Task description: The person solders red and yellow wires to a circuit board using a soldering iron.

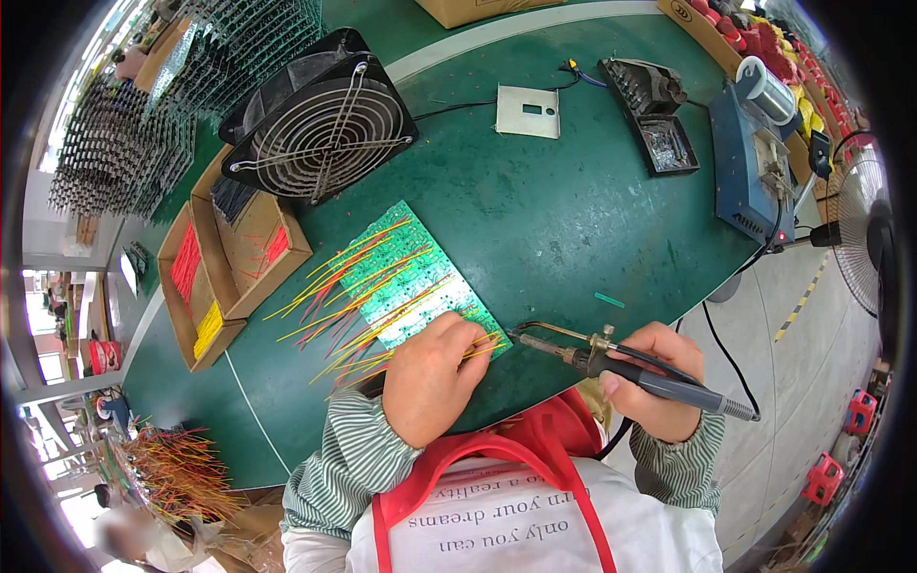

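Observation:
A green circuit board lies on the green table, with rows of yellow and red wires sticking out toward the left. At its near right corner my left hand is closed, thumb and fingertips pinching a yellow wire whose end points at the board's edge. My right hand grips a soldering iron with a thin brass solder-feed tube along its top. The iron's tip is at the board's corner, close to the wire end; whether they touch is too small to tell.
A black fan with a wire guard stands at the far left. Cardboard trays of cut wires are below it. A blue soldering station with a solder spool sits right, its cable hanging off the edge. A black parts box stands nearby.

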Tool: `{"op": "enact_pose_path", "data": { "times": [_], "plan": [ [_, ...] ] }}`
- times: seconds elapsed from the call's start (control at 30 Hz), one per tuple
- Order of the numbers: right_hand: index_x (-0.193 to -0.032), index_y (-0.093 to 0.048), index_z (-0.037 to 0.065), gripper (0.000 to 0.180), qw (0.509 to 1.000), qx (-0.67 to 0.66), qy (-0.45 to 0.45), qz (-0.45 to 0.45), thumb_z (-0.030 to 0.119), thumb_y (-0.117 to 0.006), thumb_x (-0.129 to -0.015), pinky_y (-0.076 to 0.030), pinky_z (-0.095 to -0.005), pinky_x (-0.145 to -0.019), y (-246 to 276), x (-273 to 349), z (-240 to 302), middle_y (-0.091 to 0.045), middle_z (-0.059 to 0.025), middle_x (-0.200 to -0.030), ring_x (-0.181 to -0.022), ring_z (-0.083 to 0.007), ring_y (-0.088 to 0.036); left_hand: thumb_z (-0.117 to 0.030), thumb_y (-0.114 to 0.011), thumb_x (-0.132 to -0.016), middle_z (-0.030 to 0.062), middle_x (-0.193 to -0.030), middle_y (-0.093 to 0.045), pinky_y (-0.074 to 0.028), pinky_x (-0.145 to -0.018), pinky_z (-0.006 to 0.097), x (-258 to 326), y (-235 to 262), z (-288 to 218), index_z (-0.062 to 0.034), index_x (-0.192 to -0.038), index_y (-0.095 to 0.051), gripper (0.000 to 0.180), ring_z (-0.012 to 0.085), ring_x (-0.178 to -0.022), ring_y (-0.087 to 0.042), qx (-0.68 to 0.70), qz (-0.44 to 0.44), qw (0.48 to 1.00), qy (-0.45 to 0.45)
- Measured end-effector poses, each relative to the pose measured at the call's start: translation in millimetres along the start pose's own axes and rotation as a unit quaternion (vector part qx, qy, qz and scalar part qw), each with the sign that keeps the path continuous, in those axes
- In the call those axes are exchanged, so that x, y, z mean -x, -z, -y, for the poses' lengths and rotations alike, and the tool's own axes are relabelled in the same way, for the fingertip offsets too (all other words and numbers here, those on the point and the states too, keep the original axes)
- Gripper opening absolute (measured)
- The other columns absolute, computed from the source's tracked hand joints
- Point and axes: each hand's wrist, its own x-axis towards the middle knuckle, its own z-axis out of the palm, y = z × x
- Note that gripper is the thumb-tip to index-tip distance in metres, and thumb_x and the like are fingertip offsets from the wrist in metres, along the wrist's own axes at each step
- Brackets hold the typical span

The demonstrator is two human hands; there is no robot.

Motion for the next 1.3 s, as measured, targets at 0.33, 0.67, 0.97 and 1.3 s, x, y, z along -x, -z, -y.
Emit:
{"op": "enact_pose_path", "data": {
  "times": [0.33, 0.67, 0.97, 1.3],
  "plan": [
    [-0.079, -0.059, 0.001, 0.020, 1.000, 0.006, -0.022, 0.017, 0.010, -0.073, -0.067, -0.046, -0.0229, -0.051, -2.3, -0.9, 3.5, -0.062, -0.0040, -0.062, -0.053, -0.0084, -0.057, -0.008, -0.066, -0.077, 0.0109, -0.077, -0.057, -0.046, -0.060, 0.037, -1.2, 0.0, 0.6, -0.0017, -0.082, -0.061, 0.010, 0.0285, -0.069, -0.058, 0.008, 0.001, 1.000, -0.005],
    [-0.086, -0.058, -0.001, 0.022, 0.996, -0.058, -0.059, -0.040, 0.007, -0.073, -0.072, -0.047, -0.0231, -0.057, -15.9, -2.7, -5.2, -0.064, -0.0049, -0.070, -0.061, -0.0081, -0.059, -0.009, -0.067, -0.077, 0.0107, -0.079, -0.058, -0.047, -0.062, 0.037, 2.3, 4.1, 0.6, -0.0019, -0.083, -0.062, 0.010, 0.0285, -0.071, -0.060, 0.002, -0.003, 1.000, -0.001],
    [-0.099, -0.055, -0.002, 0.022, 0.980, -0.195, -0.002, -0.050, 0.002, -0.069, -0.081, -0.049, -0.0236, -0.061, -64.6, -25.8, -17.1, -0.063, -0.0067, -0.080, -0.068, -0.0098, -0.062, -0.013, -0.066, -0.080, 0.0102, -0.081, -0.060, -0.049, -0.065, 0.038, 64.7, 78.8, 36.2, -0.0051, -0.085, -0.064, 0.009, 0.0296, -0.074, -0.061, -0.070, 0.090, 0.993, 0.020],
    [-0.107, -0.052, 0.000, 0.033, 0.984, -0.089, 0.154, 0.021, 0.006, -0.071, -0.081, -0.048, -0.0265, -0.062, -87.6, -29.3, -30.2, -0.058, -0.0131, -0.094, -0.072, -0.0162, -0.058, -0.008, -0.066, -0.080, 0.0161, -0.076, -0.060, -0.046, -0.062, 0.036, 107.2, 219.7, 117.9, 0.0020, -0.090, -0.064, 0.013, 0.0302, -0.068, -0.058, -0.180, -0.103, 0.959, 0.193]
  ]
}}
